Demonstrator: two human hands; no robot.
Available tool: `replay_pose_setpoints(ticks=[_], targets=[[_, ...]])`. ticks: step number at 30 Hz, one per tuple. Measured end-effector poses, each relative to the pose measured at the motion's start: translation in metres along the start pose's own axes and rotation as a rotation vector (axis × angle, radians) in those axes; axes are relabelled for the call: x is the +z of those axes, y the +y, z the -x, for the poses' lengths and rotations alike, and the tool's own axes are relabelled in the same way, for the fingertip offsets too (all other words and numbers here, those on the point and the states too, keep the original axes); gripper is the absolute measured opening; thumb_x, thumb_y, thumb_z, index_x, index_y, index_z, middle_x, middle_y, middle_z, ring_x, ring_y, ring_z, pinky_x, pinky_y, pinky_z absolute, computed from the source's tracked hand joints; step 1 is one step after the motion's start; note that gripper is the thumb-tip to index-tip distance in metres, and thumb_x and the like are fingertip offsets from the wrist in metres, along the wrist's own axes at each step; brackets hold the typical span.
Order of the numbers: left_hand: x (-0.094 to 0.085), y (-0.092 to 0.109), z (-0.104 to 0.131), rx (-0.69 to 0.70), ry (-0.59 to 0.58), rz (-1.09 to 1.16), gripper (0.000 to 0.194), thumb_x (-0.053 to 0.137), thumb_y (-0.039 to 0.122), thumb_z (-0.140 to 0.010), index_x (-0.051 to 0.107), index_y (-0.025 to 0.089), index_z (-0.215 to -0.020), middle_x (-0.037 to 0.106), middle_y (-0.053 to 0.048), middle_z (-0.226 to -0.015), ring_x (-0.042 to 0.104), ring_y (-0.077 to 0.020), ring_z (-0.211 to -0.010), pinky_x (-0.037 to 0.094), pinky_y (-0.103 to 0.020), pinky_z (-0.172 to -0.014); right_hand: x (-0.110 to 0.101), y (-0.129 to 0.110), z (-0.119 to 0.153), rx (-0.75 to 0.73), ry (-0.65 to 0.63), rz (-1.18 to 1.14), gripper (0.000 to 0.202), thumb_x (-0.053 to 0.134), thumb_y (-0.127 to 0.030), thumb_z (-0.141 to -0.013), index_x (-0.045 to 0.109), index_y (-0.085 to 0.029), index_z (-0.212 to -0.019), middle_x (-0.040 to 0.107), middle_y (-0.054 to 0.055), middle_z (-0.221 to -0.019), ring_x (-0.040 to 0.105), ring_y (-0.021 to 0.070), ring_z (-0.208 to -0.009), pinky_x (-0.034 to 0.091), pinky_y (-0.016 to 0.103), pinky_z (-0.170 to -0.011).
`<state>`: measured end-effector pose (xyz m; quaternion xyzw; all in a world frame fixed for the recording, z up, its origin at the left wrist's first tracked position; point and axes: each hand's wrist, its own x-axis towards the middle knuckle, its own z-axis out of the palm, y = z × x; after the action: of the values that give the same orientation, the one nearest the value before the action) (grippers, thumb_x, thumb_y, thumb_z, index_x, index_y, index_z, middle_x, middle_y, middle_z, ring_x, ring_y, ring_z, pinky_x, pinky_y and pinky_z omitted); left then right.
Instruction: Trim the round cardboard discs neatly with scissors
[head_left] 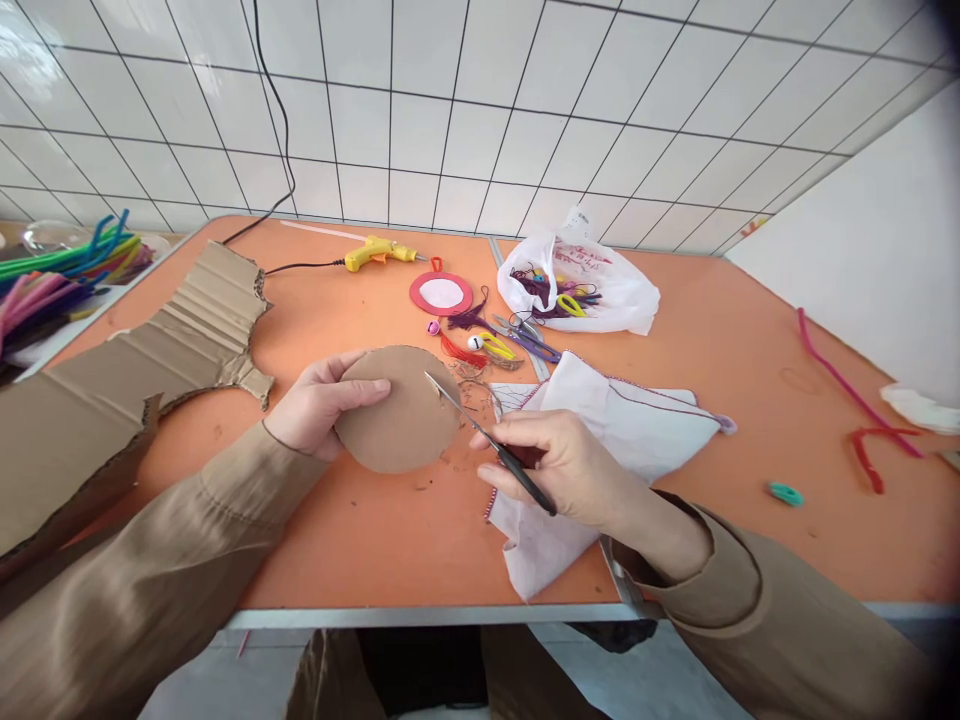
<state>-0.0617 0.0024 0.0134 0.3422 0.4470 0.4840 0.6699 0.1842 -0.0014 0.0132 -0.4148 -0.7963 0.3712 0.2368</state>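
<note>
My left hand pinches the left edge of a round cardboard disc, thumb on top and fingers underneath. In my right hand are black-handled scissors, their blades pointing up and left over the disc's right part. Whether the blades touch the cardboard I cannot tell. Under and beside my right hand lies a white cloth with dark stitched edging. Small brown scraps and threads are scattered just right of the disc.
Torn cardboard covers the left side. Behind are a yellow glue gun, a red-rimmed disc, tassels with bells, purple scissors and a plastic bag. Pipe cleaners lie right on the orange table.
</note>
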Motion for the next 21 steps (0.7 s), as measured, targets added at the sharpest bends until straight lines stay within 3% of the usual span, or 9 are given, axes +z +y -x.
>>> replay_pose_setpoints(ticks=[6,10,12,16,21], targets=[[-0.005,0.003,-0.002,-0.014,0.022,-0.086,0.039,0.087,0.030,-0.057,0.076,0.016,-0.091,0.079,-0.007,-0.084,0.072,-0.0252,-0.074,0.057,-0.031,-0.063,0.003,-0.001,0.003,0.022,-0.025,-0.059,0.016,0.055,-0.022,-0.077,0.057,-0.016,-0.062,0.038,-0.005,-0.056,0.035,0.0076,-0.051,0.026,0.023,-0.047],[-0.007,0.006,-0.003,0.007,0.051,-0.146,0.043,0.086,0.031,-0.055,0.075,0.015,-0.093,0.079,-0.008,-0.085,0.072,-0.0260,-0.073,0.057,-0.030,-0.059,0.000,0.002,0.004,0.226,-0.234,-0.271,0.015,0.064,-0.030,-0.079,0.061,-0.016,-0.086,0.046,-0.007,-0.054,0.049,0.0100,-0.047,0.036,0.023,-0.048],[-0.007,0.008,-0.002,0.025,0.081,-0.161,0.041,0.086,0.030,-0.054,0.074,0.015,-0.091,0.078,-0.006,-0.081,0.071,-0.0241,-0.069,0.056,-0.029,-0.055,-0.005,0.003,0.004,0.246,-0.323,-0.383,0.022,0.065,-0.030,-0.081,0.059,-0.017,-0.098,0.054,-0.005,-0.062,0.061,0.0135,-0.057,0.045,0.026,-0.058],[-0.003,0.011,0.002,0.053,0.111,-0.202,0.035,0.085,0.029,-0.056,0.074,0.017,-0.087,0.077,-0.004,-0.080,0.071,-0.0234,-0.068,0.054,-0.028,-0.055,-0.013,0.001,0.002,0.219,-0.385,-0.536,0.030,0.069,-0.039,-0.076,0.059,-0.016,-0.093,0.055,-0.003,-0.066,0.061,0.0133,-0.059,0.048,0.026,-0.059],[0.001,0.012,0.005,0.056,0.099,-0.224,0.033,0.084,0.028,-0.056,0.073,0.017,-0.085,0.077,-0.005,-0.079,0.071,-0.0231,-0.066,0.054,-0.027,-0.053,-0.016,-0.007,0.000,0.329,-0.386,-0.500,0.020,0.068,-0.029,-0.071,0.062,-0.015,-0.084,0.051,-0.006,-0.059,0.055,0.0096,-0.050,0.045,0.023,-0.051]])
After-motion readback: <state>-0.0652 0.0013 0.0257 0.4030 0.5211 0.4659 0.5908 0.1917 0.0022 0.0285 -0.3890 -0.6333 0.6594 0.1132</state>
